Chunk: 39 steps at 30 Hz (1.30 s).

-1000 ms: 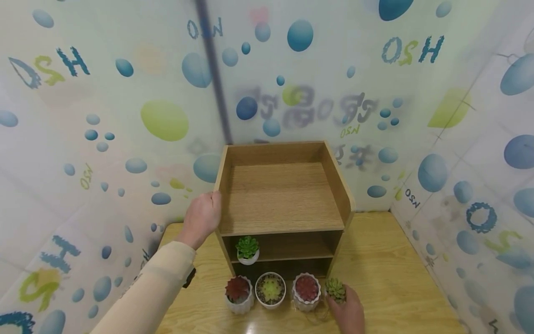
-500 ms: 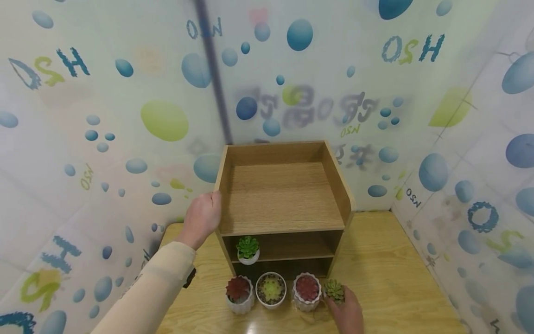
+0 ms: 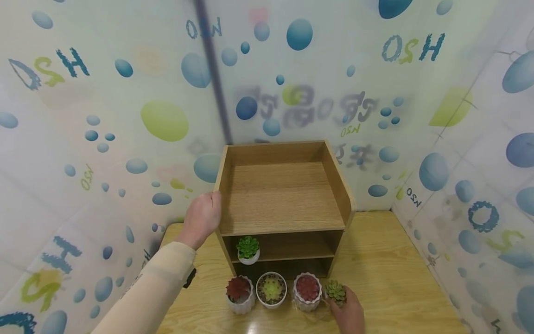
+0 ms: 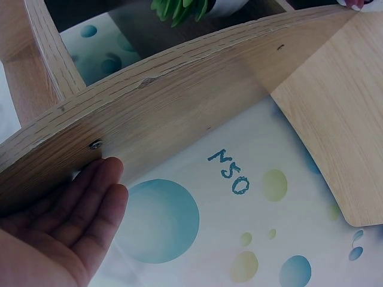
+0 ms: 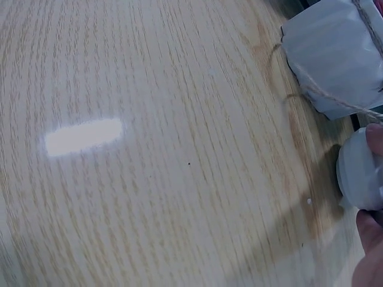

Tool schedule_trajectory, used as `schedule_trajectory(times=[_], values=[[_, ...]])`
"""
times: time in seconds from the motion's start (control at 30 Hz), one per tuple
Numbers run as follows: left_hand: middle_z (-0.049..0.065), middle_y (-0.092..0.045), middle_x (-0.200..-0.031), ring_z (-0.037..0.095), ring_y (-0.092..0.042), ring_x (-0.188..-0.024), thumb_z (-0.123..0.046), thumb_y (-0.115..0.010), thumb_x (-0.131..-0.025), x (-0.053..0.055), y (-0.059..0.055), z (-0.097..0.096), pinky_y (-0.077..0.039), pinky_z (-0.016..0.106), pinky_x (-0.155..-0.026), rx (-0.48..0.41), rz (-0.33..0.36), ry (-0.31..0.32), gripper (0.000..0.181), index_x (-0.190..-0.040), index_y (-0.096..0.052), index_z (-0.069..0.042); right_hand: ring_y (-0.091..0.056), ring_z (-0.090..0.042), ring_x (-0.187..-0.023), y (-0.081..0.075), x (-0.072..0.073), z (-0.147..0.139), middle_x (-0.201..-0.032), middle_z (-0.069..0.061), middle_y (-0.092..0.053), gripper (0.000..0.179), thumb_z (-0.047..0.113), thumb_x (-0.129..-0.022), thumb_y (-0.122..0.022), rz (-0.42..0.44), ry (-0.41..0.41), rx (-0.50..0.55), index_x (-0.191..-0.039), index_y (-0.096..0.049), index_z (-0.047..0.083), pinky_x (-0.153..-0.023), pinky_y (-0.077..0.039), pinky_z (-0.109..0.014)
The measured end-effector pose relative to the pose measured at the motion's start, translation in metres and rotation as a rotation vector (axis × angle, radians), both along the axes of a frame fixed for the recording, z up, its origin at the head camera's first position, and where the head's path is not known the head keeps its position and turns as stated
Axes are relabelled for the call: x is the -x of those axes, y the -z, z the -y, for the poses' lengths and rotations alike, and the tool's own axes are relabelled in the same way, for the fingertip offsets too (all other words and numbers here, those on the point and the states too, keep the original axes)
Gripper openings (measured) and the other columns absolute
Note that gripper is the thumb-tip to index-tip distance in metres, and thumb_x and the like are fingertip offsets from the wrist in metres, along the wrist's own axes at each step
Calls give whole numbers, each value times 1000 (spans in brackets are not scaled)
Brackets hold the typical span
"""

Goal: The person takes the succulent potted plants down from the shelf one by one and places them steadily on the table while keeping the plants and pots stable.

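Note:
In the head view my left hand [image 3: 202, 217] grips the left side panel of a small wooden shelf unit [image 3: 283, 197]. Its fingers [image 4: 90, 209] lie against the panel's outer face in the left wrist view; the thumb is hidden there. At the front right, my right hand [image 3: 349, 311] pinches a small white pot [image 5: 361, 173] that holds a green succulent [image 3: 335, 291]. Just left of it stands a pot with a dark red succulent [image 3: 307, 288], twine tied round its white ribbed side. A yellow-green succulent [image 3: 270, 289] and another red succulent [image 3: 238, 288] complete the row.
A bright green succulent [image 3: 248, 247] in a white bowl-shaped pot sits at the left of the middle shelf level. The wooden table [image 3: 388, 264] extends on both sides of the unit. Walls printed with blue and green spots [image 3: 164, 120] enclose the table's back and sides.
My right hand and the small green succulent shift slightly left, then back right, staying beside the red one. The left hand and the shelf unit stay put.

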<state>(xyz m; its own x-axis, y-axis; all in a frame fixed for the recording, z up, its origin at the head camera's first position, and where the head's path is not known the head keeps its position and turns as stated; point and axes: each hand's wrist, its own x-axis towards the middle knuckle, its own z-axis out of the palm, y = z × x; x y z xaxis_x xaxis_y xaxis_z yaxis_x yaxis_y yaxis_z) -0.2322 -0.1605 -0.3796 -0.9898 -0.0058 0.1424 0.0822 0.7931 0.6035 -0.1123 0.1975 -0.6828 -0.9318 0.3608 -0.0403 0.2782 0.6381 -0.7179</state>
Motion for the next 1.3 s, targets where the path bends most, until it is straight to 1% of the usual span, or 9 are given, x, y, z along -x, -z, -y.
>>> schedule_trajectory(times=[0.17, 0.3, 0.53, 0.67, 0.83, 1.0, 1.1, 1.2, 1.3], values=[[5, -39, -55, 21, -33, -49, -33, -16, -110, 0, 0, 0, -36, 36, -52, -3, 1, -1, 59, -63, -42, -10, -59, -54, -118, 2, 0, -1, -123, -37, -61, 62, 14, -81, -87, -13, -9, -9, -125, -56, -16, -98, -50, -61], [5, -39, -55, 21, -34, -48, -34, -16, -110, 0, 1, 0, -37, 36, -52, -7, 4, 0, 59, -62, -42, -10, -58, -54, -120, 3, 0, -4, -125, -37, -60, 62, 13, -81, -87, -6, -20, -6, -126, -56, -16, -100, -48, -61], [5, -38, -54, 21, -34, -49, -35, -16, -110, 0, 0, 1, -37, 36, -52, -7, 9, -2, 61, -61, -42, -11, -56, -55, -122, 2, -2, -10, -127, -39, -59, 64, 13, -82, -86, -1, -64, 18, -128, -54, -18, -102, -46, -63], [5, -39, -55, 21, -34, -49, -35, -16, -110, 0, 0, 1, -37, 36, -53, -6, 5, -2, 60, -61, -42, -11, -57, -55, -121, 5, -1, -15, -126, -38, -59, 66, 14, -81, -86, 14, -94, 26, -129, -53, -17, -101, -47, -62], [6, -40, -55, 22, -35, -50, -34, -17, -110, 0, -1, 1, -38, 36, -53, -7, 2, -4, 60, -61, -42, -11, -56, -55, -122, 4, 1, -24, -129, -39, -59, 72, 20, -81, -86, 67, -139, 41, -133, -52, -17, -100, -48, -62], [6, -41, -57, 23, -37, -50, -34, -17, -110, 0, -1, 0, -39, 36, -54, -7, 6, -7, 59, -62, -43, -11, -53, -57, -125, -8, -1, -31, -135, -40, -54, 86, 30, -82, -87, 103, -175, 102, -141, -45, -17, -100, -47, -64], [6, -42, -57, 23, -38, -50, -34, -18, -110, 0, -1, 0, -39, 36, -54, -5, 6, -7, 58, -62, -43, -11, -52, -57, -126, -20, -3, -34, -139, -40, -51, 92, 32, -82, -87, 98, -212, 99, -144, -41, -17, -101, -46, -65], [6, -42, -56, 23, -38, -50, -34, -18, -110, 0, 0, 0, -39, 36, -53, -8, 2, -7, 59, -62, -43, -11, -52, -55, -126, -34, -4, -38, -140, -39, -51, 91, 33, -84, -86, 78, -253, 60, -145, -40, -17, -100, -47, -64], [6, -42, -56, 23, -39, -50, -35, -18, -110, 0, 0, 1, -39, 37, -53, -12, 0, -8, 59, -62, -43, -11, -54, -53, -126, -45, -2, -40, -139, -38, -52, 84, 32, -89, -82, 50, -277, 31, -144, -41, -17, -100, -48, -62]])
